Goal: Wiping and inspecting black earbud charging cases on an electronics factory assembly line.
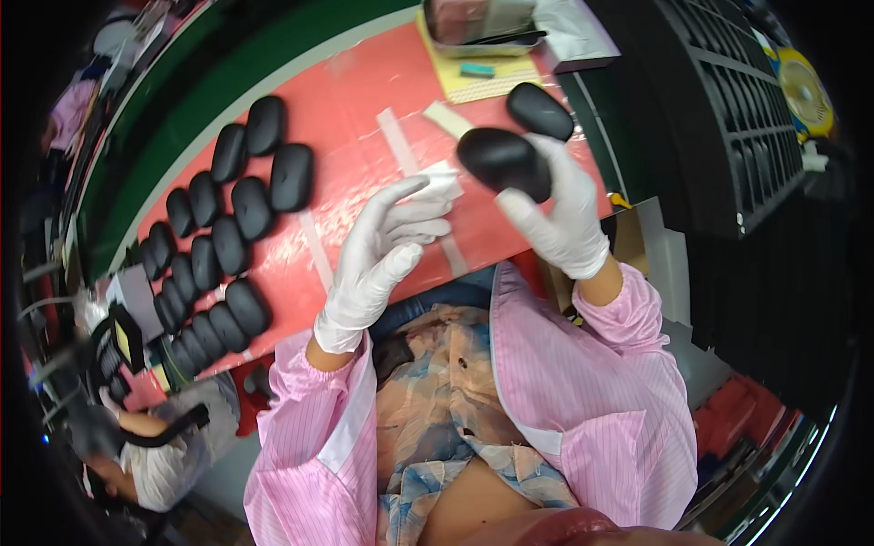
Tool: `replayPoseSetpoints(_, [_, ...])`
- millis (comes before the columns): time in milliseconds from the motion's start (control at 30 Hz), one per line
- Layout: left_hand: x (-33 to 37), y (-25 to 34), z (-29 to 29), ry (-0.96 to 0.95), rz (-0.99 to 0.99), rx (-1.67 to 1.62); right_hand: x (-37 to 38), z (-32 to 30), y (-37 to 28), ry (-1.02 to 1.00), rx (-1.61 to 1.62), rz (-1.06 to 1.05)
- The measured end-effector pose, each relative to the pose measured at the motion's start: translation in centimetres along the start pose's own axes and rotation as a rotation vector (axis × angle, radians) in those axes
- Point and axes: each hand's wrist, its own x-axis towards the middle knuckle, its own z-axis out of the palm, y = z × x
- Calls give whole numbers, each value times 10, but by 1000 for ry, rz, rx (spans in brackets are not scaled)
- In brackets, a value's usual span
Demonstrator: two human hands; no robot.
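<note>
My right hand (563, 214), in a white glove, grips a smooth black oval shell (501, 162), shaped much like a computer mouse, above the red table. Its thumb and fingers close round the shell's right end. My left hand (378, 246), also gloved, is to the left with thumb and fingers apart. A small white cloth or paper piece (442, 184) is at its fingertips; whether they touch it I cannot tell. Another black oval shell (540, 111) lies beyond my right hand, next to a pale strip (447, 119).
Rows of similar black shells (231, 244) stand on the left of the red table (350, 100). At the far edge are a clear container (482, 27), a yellow sheet (453, 77) and a teal block (477, 70). A black rack (719, 118) rises at right. Another person (168, 450) sits lower left.
</note>
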Motion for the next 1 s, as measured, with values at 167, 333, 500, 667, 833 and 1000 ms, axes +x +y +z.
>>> replayPoseSetpoints(167, [6, -26, -4, 200, 126, 129, 31, -46, 71, 128, -109, 191])
replayPoseSetpoints(333, [5, -48, -15, 257, 215, 112, 22, -38, 50, -172, -346, 169])
replayPoseSetpoints(500, [8, -52, -16, 241, 197, 129, 19, -48, 38, -260, -375, 180])
replayPoseSetpoints(667, [5, -52, -21, 246, 183, 240, 13, -132, -12, 49, -442, -135])
replayPoseSetpoints(833, [2, -38, -10, 253, 157, 277, 14, -290, 19, 507, -1237, -122])
replayPoseSetpoints(1000, [5, -30, -14, 177, 140, 298, -36, -429, 113, 353, -1465, 111])
